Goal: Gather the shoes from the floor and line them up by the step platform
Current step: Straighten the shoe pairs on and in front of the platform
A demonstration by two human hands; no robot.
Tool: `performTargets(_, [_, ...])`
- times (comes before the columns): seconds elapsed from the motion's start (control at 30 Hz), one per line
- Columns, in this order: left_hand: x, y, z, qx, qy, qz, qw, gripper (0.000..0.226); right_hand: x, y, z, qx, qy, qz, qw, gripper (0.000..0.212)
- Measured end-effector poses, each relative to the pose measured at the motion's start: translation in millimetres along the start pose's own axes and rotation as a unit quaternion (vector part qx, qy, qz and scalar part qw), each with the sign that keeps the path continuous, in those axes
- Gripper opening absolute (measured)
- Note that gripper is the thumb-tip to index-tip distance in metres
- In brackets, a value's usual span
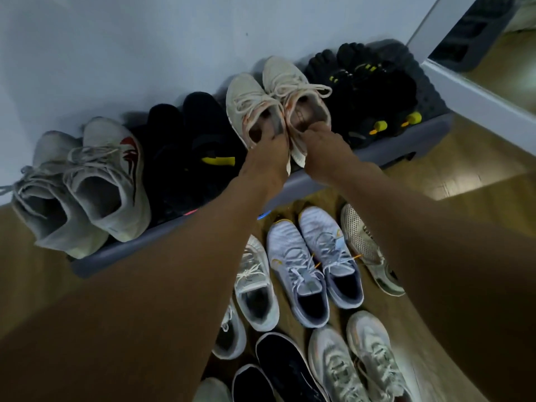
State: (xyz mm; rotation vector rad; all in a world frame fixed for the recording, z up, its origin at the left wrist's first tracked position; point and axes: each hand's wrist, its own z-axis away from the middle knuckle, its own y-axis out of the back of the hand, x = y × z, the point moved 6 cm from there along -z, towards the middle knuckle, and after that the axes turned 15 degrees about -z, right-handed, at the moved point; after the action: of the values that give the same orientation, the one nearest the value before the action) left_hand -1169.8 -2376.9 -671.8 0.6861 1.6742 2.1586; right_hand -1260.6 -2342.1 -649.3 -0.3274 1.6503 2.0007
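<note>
Now both hands reach forward over the step platform [317,181], a long grey block set against the pale wall [116,47]. The left hand [268,147] has its fingers curled into the heel opening of one beige sneaker [249,105]. The right hand [320,145] pinches the heel collar of the other beige sneaker [295,88]. The two heels are pressed together between the hands, with the toes pointing away toward the wall. I cannot tell whether the soles rest fully on the platform top.

Left of the hands on the platform sits a black pair with a yellow strip [191,146]. Farther left is a grey pair with a red mark [95,181], its heels overhanging the edge. Right of the hands, also on the platform, lies a black pair with yellow tabs [368,88].

Below the hands, on the wooden floor [464,175], a white and blue pair [313,262] stands between the forearms. A white shoe [256,288] lies just beside it under the left forearm, and a mesh shoe [365,248] lies by the right forearm. Nearer the camera are black shoes [287,369] and a pale pair [356,364].
</note>
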Motion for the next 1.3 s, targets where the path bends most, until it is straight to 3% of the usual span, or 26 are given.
performTargets(0.13, [3.1, 7.6, 6.5, -0.024, -0.016, -0.042, 0.999, 0.043, 4.6, 11.4, 2.6, -0.067, 0.015, -0.016, 0.998, 0.048])
performTargets(0.33, [37.6, 29.8, 22.7, -0.044, 0.063, -0.036, 0.996, 0.054, 17.5, 56.6, 27.8, -0.050, 0.011, -0.042, 0.998, 0.046])
performTargets(0.57, [123.1, 93.0, 44.5, -0.035, 0.044, -0.045, 0.997, 0.058, 32.4, 126.6, 88.4, -0.055, -0.003, -0.047, 0.997, 0.047])
performTargets(0.73, [149.1, 122.1, 72.2, -0.113, 0.068, -0.027, 0.991, 0.066, 37.2, 185.1, 131.4, -0.037, -0.023, -0.049, 0.998, 0.043])
performTargets(0.87, [162.2, 132.0, 69.6, -0.129, 0.069, -0.031, 0.989, 0.063, 42.5, 213.5, 132.3, -0.041, -0.021, -0.049, 0.998, 0.045])
performTargets(1.3, [204.3, 54.2, -47.3, -0.122, 0.116, 0.006, 0.986, 0.048, 135.8, 172.8, 33.5, -0.083, -0.016, -0.040, 0.996, 0.043])
